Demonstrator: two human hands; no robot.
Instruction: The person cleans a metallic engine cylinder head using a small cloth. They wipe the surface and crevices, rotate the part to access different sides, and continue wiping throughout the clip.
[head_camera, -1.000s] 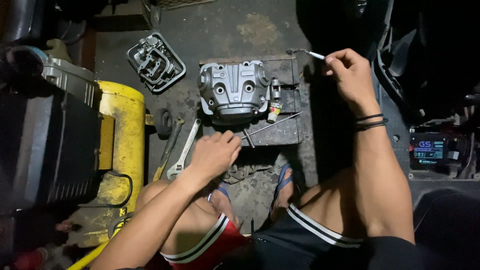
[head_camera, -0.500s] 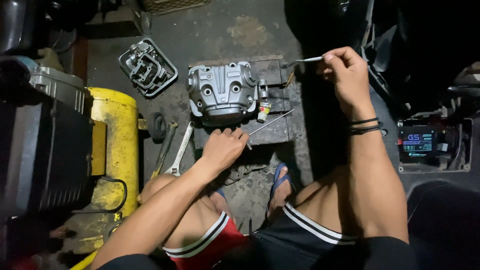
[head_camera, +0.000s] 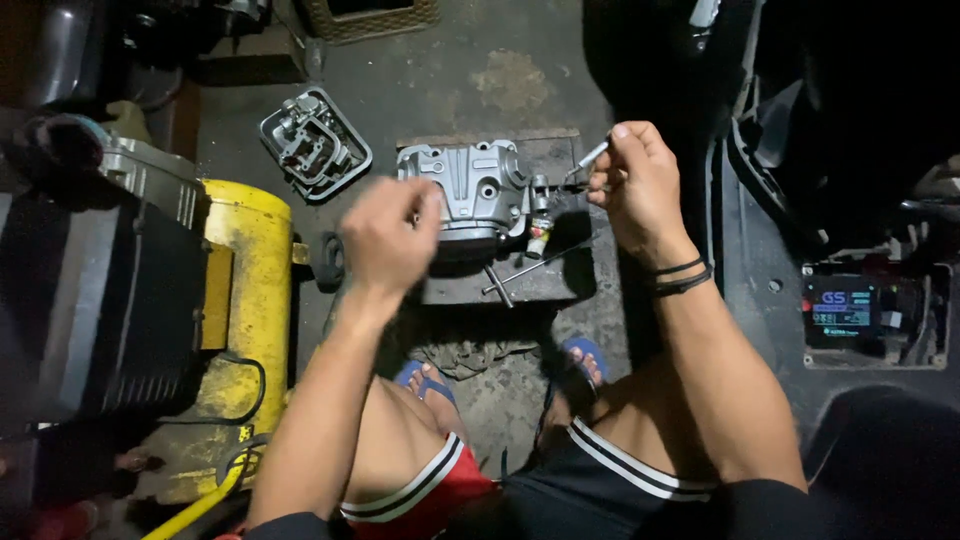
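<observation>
Fingers: right hand (head_camera: 640, 185) pinched on thin metal rod (head_camera: 588, 158); left hand (head_camera: 388, 238) blurred, grip cannot be told.
Cylinder head (head_camera: 470, 195): judged heavy, rigid; best gripped by outer edges.

A grey cast-metal cylinder head (head_camera: 470, 192) sits on a dark flat block (head_camera: 545, 282) on the concrete floor, its ribbed top facing up and round ports showing along its right side. Its left end is partly hidden behind the left hand (head_camera: 388, 238), which is blurred and raised just in front of it. A thin silver rod-like tool (head_camera: 588, 158) is pinched in the right hand (head_camera: 640, 185), tilted, its lower tip pointing toward the head's right end.
</observation>
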